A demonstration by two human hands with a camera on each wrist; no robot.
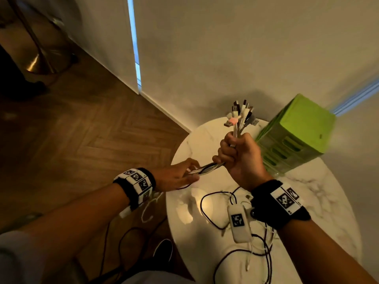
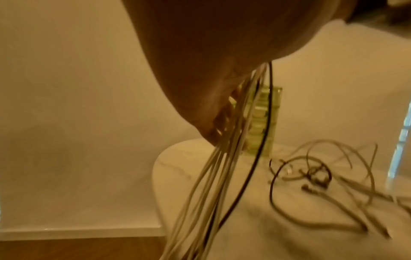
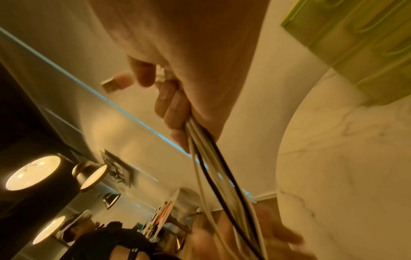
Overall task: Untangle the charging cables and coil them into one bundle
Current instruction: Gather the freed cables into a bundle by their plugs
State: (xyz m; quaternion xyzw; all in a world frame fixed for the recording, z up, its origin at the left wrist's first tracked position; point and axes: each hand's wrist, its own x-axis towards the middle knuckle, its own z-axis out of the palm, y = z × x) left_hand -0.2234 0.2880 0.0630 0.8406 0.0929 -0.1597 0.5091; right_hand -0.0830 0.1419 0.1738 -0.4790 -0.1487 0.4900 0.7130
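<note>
A right hand (image 1: 240,155) fists a bunch of white and black charging cables (image 1: 207,167), plugs fanned upward. The left hand (image 1: 177,176) pinches the strands above a round white marble table (image 1: 320,203).

Both forearms are bare. Left wrist: a black band (image 1: 134,186) ringed with white blocks printed with black square codes. Right wrist: a matching black band (image 1: 281,203) with coded tags, plus a white capsule-shaped unit (image 1: 239,223) carrying another code. Grey sleeve (image 1: 12,255) at the left elbow.
</note>
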